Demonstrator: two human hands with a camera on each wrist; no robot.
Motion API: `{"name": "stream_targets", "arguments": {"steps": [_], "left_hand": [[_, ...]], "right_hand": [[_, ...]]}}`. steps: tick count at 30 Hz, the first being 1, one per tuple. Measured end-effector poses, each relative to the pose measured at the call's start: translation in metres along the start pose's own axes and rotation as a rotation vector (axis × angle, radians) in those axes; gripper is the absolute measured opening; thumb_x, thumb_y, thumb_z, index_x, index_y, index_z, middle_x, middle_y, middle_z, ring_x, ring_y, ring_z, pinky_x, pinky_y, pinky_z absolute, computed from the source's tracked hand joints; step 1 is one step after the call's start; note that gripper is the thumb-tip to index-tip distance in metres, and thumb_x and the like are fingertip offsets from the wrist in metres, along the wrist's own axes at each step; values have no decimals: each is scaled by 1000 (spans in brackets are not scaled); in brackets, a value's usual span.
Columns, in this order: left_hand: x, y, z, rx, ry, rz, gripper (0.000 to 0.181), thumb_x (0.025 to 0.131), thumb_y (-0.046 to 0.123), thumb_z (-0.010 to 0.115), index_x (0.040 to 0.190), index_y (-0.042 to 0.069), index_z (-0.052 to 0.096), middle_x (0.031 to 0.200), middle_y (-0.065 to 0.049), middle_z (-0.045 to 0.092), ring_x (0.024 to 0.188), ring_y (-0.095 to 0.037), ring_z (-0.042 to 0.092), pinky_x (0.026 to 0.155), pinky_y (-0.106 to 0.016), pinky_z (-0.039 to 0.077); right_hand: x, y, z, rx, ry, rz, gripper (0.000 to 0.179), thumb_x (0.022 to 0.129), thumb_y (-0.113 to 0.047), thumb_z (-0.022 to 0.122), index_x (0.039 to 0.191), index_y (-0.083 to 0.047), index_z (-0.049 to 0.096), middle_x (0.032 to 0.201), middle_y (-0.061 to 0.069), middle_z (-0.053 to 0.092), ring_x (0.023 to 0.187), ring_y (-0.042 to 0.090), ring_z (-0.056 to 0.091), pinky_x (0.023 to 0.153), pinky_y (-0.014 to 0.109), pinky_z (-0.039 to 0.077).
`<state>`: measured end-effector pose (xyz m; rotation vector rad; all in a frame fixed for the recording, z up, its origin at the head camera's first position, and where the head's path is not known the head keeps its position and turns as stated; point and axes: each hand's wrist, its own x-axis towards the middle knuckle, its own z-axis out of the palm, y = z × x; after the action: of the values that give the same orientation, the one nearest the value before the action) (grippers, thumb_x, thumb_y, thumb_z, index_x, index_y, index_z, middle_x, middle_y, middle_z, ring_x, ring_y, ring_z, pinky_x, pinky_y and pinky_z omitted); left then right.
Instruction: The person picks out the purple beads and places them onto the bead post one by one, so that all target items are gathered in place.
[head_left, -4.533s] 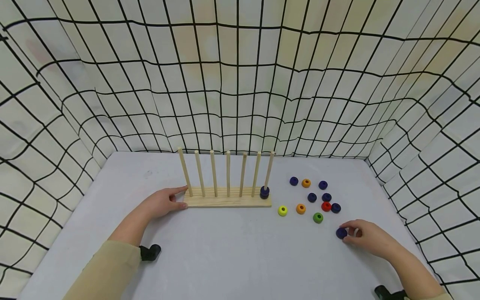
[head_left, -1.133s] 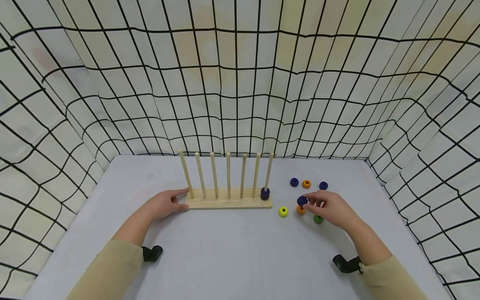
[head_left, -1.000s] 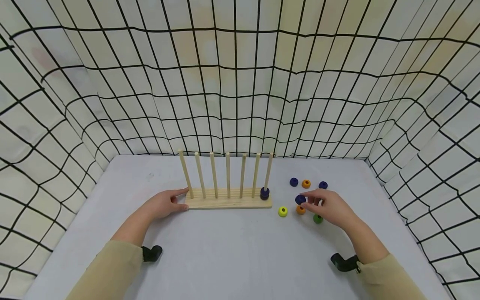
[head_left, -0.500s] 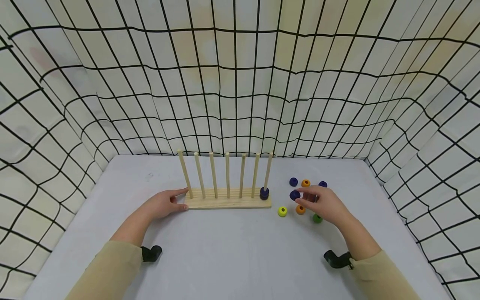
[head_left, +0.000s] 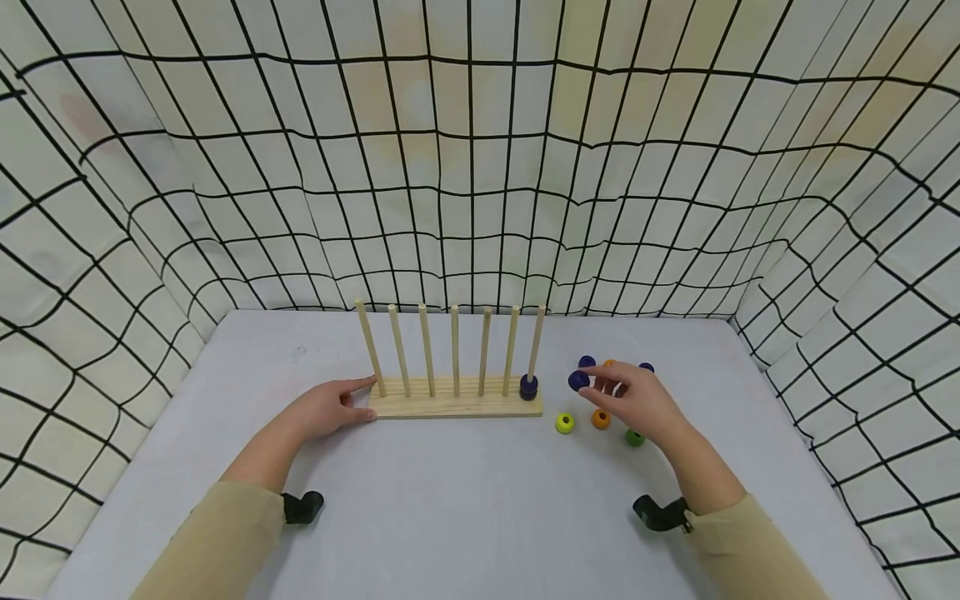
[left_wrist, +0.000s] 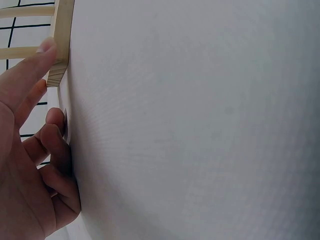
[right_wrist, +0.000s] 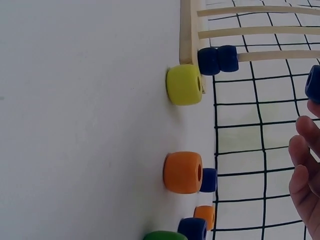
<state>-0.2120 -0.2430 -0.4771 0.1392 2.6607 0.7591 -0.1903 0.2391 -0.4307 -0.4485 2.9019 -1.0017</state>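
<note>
Dark-blue bead (head_left: 578,381) hung pinched in right hand (head_left: 642,403), right of wooden peg rack (head_left: 456,407); left hand (head_left: 322,408) pinched rack's end. Slack pinch could've dropped it; weak left hold, rack slides.

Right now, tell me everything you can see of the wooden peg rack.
The peg rack looks like pale, unpainted wood, with grain lines on the base's end in the left wrist view. It has a long, flat rectangular base and seven slim round pegs in a row. Two dark blue beads are stacked at the bottom of the rightmost peg; the other six are bare. It stands upright on the white tabletop, and the left hand pinches its left end.
</note>
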Motion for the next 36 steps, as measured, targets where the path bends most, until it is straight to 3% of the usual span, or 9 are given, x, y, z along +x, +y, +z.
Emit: {"name": "stream_targets", "arguments": {"steps": [11,36], "left_hand": [[1,-2,0,0,2,4,75,86,44,75,151,20,45,83,-6,48,75,-20,44,66,-35,34],[0,-3,0,-12,-4,12,75,87,44,75,151,19,44,81,-5,47,72,-19,42,65,-34,33]], "right_hand": [[6,-8,2,22,55,-33,45,91,-43,71,125,-14,69,92,-4,63,85,17,54,73,34,49],[19,-36,-2,66,215,-94,39,92,-38,71,126,-18,69,86,-2,61,80,18,53,70,33,48]]}}
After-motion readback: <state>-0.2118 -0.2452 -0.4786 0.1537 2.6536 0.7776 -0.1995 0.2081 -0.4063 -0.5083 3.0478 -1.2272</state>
